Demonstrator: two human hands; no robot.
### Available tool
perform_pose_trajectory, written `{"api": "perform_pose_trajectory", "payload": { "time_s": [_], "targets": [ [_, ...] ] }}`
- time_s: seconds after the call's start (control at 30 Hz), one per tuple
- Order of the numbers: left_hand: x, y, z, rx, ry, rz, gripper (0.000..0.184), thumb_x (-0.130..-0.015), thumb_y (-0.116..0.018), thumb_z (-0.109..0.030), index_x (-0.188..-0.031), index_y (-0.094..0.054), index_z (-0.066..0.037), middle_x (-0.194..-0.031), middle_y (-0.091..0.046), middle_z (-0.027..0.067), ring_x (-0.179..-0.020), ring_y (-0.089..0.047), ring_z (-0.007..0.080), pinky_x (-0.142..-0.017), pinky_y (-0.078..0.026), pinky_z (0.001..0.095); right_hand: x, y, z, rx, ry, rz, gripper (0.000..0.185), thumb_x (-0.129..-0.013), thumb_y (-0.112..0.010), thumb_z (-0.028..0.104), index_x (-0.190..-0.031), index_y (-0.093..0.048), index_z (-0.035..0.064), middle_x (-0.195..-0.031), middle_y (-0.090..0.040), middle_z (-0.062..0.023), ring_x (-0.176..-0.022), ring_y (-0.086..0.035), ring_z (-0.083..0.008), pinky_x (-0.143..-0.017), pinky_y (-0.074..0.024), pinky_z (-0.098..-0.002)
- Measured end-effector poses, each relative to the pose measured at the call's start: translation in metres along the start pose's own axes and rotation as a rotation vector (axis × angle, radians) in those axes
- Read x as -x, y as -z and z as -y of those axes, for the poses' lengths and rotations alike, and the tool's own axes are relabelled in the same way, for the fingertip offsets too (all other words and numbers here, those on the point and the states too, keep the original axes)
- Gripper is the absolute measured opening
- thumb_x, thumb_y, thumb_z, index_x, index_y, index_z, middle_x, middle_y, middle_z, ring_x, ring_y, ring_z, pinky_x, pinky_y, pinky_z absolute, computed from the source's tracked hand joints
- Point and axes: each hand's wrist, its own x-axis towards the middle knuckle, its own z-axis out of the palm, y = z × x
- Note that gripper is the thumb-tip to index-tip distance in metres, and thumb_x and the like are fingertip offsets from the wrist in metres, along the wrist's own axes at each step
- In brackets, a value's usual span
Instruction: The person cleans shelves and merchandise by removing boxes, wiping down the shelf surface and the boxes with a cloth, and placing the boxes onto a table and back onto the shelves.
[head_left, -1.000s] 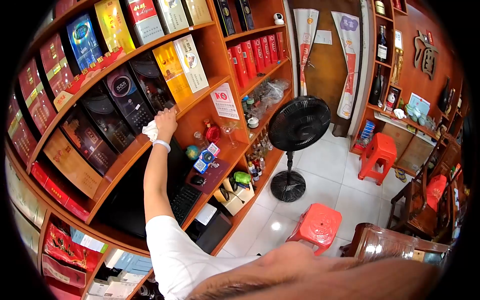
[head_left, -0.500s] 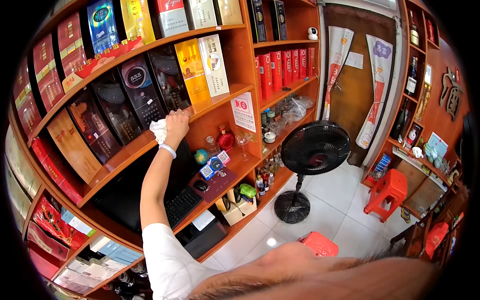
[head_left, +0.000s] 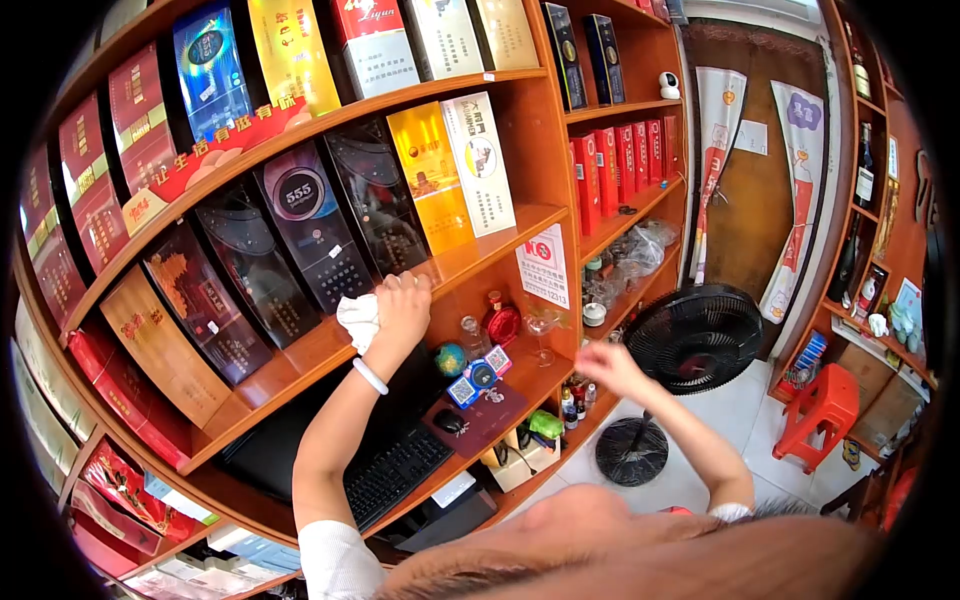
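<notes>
My left hand (head_left: 403, 312) is closed on a crumpled white tissue (head_left: 358, 322) and rests at the front edge of a wooden shelf (head_left: 492, 252). Just behind it on that shelf stand a black carton (head_left: 372, 200), a dark 555 carton (head_left: 305, 225) and a yellow carton (head_left: 428, 178). My right hand (head_left: 612, 368) is raised in the air between the desk's right end and the fan, its fingers curled in and nothing visible in them. Whether it touches the shelf side behind it is hard to tell.
Below the shelf are a dark monitor (head_left: 270, 440), a keyboard (head_left: 400, 478), a mouse (head_left: 449, 421), a small globe (head_left: 450, 358), a red bottle (head_left: 502, 322) and a stemmed glass (head_left: 543, 335). A black fan (head_left: 695, 340) stands at the right, with a red stool (head_left: 815, 415) beyond.
My right hand has come into view from the lower right. The view has shifted, so shelves and fan appear further right. My left hand still holds the tissue at the shelf edge.
</notes>
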Motion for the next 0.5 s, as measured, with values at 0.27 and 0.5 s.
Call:
{"api": "perform_pose_trajectory", "payload": {
  "time_s": [0.27, 0.5],
  "targets": [
    [-0.002, 0.002, -0.003, -0.037, 0.014, -0.017, 0.007, -0.068, -0.056, -0.009, -0.074, -0.054, -0.009, -0.073, -0.053, 0.0074, -0.071, -0.054, 0.0255, -0.056, -0.044, 0.0361, -0.212, 0.022, 0.029, -0.226, 0.098, -0.232, 0.042, -0.074, -0.068, 0.026, -0.101, -0.057, -0.0036, -0.087, -0.062, -0.0094, -0.077, -0.059, -0.0156, -0.072, -0.0463, -0.0278],
    [-0.004, 0.003, -0.004, -0.017, 0.06, 0.071, 0.019, -0.064, -0.064, -0.014, -0.081, -0.056, -0.01, -0.078, -0.054, 0.0062, -0.076, -0.054, 0.0253, -0.061, -0.045, 0.0371, -0.338, 0.022, 0.03, -0.2, 0.189, -0.471, 0.086, -0.062, -0.076, 0.035, -0.122, -0.036, -0.0119, -0.125, -0.04, -0.0278, -0.115, -0.043, -0.0328, -0.093, -0.0367, -0.0362]
  ]
}}
